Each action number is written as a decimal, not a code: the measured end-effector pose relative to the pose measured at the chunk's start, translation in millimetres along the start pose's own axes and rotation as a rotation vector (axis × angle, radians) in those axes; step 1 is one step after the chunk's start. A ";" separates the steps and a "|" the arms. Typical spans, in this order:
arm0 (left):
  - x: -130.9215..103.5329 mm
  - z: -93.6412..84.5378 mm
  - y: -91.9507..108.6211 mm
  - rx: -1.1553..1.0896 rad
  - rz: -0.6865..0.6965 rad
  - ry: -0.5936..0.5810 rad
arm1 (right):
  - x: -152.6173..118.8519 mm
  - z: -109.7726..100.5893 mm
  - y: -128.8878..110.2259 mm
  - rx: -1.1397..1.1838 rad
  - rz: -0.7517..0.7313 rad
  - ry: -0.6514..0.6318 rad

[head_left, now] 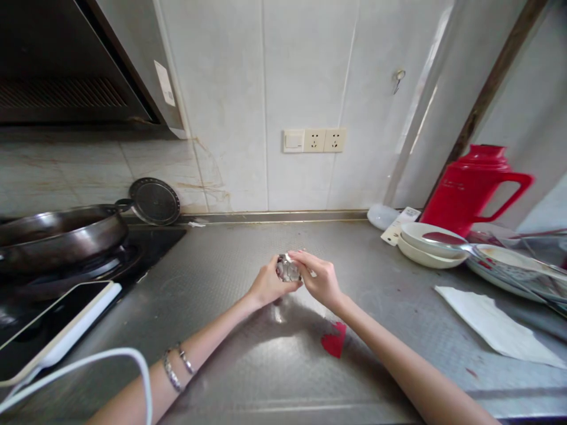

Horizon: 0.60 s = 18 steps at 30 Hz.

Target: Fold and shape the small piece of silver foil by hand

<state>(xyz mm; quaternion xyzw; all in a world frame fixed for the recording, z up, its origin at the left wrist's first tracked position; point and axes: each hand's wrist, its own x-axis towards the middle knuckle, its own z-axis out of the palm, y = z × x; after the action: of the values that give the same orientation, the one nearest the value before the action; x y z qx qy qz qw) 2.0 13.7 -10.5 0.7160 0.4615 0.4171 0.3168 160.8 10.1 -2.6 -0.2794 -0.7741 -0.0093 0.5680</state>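
Note:
Near the middle of the metal counter (212,265), a small shiny silvery object (287,269) is held between both hands. My left hand (269,282) wraps round its left side, with the thumb below it. The fingers of my right hand (318,276) are pressed together at its upper right edge, with a bit of white showing beside them. What exactly the object is cannot be made out. A torn red piece (335,340) lies flat on the counter, below my right hand and beside the right forearm.
On the left, a pan (62,233) sits on the black stove, with a phone (57,330) and white cable in front. A round black lid-like disc (155,201) leans on the wall. Right: red thermos (469,189), stacked bowls (432,245), plates, white paper (496,324).

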 end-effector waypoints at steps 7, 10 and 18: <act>0.6 -1.7 3.0 -0.012 -0.047 0.030 | -3.6 0.5 0.7 -0.051 -0.139 -0.020; 2.2 -2.0 1.0 -0.036 -0.044 0.028 | -4.6 -1.7 0.0 -0.057 -0.297 -0.095; 1.9 -2.9 1.7 -0.104 -0.037 -0.037 | 0.3 -1.7 8.5 0.025 0.177 0.061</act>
<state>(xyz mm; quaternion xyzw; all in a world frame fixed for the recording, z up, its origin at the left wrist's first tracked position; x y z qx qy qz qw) 0.5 15.0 -7.1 0.6977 0.4464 0.4211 0.3696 166.1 16.8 -4.4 -0.3390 -0.7288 0.0421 0.5934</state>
